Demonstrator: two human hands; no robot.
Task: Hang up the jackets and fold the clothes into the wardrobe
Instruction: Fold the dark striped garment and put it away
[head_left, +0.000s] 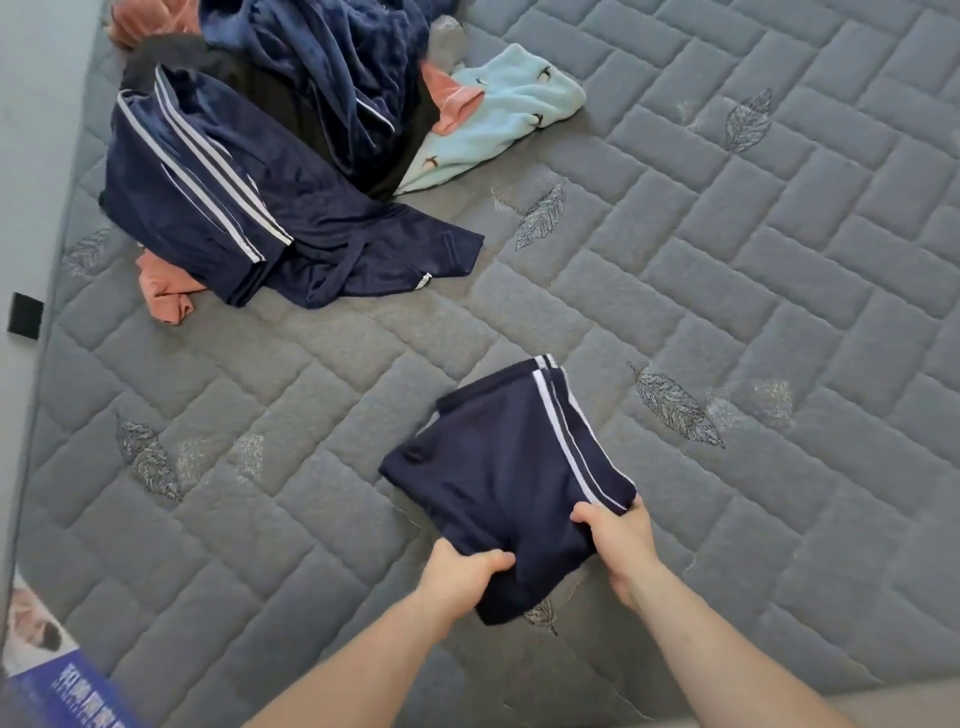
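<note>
Head view: folded navy garment (506, 467) with two white side stripes lies on the grey quilted mattress (727, 260), near its front edge. Left hand (460, 574) grips the garment's near edge, thumb on top, fingers curled under the cloth. Right hand (618, 543) pinches the near corner by the stripes, thumb over the fabric, other fingers tucked beneath and hidden. Both forearms reach in from the bottom.

Well apart, toward the far left of the mattress: a heap of clothes. Navy striped jacket (208, 192) in front, a salmon piece (163, 296) poking out under it, dark blue plush garment (337, 67) behind, light blue fleece (498, 109) with small bird prints to the right. Blue printed box (67, 696) at bottom left, partly cut off.
</note>
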